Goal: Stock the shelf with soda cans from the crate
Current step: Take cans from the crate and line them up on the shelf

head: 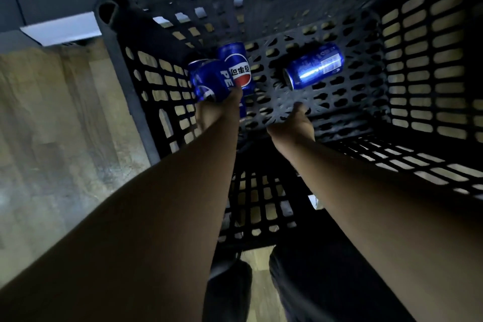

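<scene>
At far left lies a pale wooden floor (52,117), with a white ledge (62,27) above it. Next comes the black lattice crate (423,65), seen from above with its rounded corner post nearest the ledge. The left hand (217,110) reaches down along the crate's left wall, its fingers curled round the lower end of a blue soda can (209,81). This held can is tilted, its long axis running from the lid end at upper left down to the hand at lower right, white lettering facing up. Just to its right, overlapping it in the view, a second can (238,68) lies against the crate floor. Its long axis runs almost straight up and down the picture, the round red, white and blue logo facing the camera. Whether the left hand also touches this one cannot be told. Further right, the right hand (295,123) is low over the bare floor of the crate and holds nothing visible. One fingertip points forward and the rest are hidden behind the back of the hand, so I cannot tell whether they are spread or curled. Beyond it, apart from the hand, a third can (313,66) lies on its side. Its long axis slants from lower left to upper right, the silver lid end turned towards the hands. Dark trouser legs (313,282) fill the bottom edge.
</scene>
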The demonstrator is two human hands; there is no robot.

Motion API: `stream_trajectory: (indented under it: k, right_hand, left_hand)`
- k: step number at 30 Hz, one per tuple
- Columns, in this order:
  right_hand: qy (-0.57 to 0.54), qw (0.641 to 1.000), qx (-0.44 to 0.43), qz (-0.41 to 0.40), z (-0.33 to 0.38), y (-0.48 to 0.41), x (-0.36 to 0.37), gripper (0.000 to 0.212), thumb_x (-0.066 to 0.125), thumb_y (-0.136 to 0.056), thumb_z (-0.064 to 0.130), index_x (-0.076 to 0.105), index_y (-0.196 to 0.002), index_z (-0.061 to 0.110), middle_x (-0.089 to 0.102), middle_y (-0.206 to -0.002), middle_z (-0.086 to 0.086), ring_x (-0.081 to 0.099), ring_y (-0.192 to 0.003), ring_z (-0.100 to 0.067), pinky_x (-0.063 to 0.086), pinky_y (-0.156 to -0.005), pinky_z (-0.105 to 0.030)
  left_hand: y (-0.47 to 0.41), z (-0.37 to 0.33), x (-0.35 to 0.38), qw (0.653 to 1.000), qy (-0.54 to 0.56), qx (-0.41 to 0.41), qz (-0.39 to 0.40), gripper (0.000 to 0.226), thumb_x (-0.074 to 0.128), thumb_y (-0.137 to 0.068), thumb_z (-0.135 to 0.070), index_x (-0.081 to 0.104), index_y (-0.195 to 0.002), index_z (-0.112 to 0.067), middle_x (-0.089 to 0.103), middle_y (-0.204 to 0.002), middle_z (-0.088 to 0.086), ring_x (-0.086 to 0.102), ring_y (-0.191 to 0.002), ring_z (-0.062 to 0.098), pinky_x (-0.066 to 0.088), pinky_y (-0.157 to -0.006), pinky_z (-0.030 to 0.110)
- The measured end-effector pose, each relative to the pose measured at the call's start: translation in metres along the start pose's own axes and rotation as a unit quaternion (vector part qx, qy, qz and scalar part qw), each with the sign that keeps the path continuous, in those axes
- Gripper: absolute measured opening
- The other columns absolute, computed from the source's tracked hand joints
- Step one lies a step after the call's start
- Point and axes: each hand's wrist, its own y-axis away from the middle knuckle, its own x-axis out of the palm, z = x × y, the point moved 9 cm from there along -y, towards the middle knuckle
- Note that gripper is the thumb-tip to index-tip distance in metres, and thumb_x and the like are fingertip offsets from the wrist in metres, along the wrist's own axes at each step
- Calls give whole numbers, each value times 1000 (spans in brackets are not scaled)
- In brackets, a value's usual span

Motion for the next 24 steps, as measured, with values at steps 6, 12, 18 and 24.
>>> stream_trajectory:
  k: [6,12,18,24]
  right_hand:
    - [22,999,16,19,14,44,-28,53,51,-94,21,28,-140,9,49,-130,-15,54,-101,-27,35,-71,-25]
    - [4,1000,31,0,24,93,-59,51,56,-92,22,34,-136,10,54,-126,-12,54,-97,-24,42,-61,-27]
    - [7,1000,21,-14,40,144,-80,46,44,-95,15,32,-139,7,53,-114,-10,45,-83,-18,34,-60,-24]
    - [24,1000,0,0,68,193,-107,50,45,-94,13,31,-142,10,52,-118,-14,58,-92,-24,33,-53,-24]
  left_hand:
    - [39,4,-20,998,-17,19,53,49,75,-72,-46,61,-109,-17,67,-105,2,63,-92,21,53,-83,33]
    - [83,-17,-57,992,-84,63,70,49,72,-69,-56,63,-96,-15,68,-95,2,64,-81,20,53,-71,30]
    - [134,-69,-99,967,-167,186,57,59,72,-72,-54,56,-112,-14,65,-108,2,63,-94,21,51,-73,30]
    - [186,-111,-136,941,-190,273,57,63,71,-66,-58,57,-109,-15,64,-106,1,61,-93,21,47,-71,29]
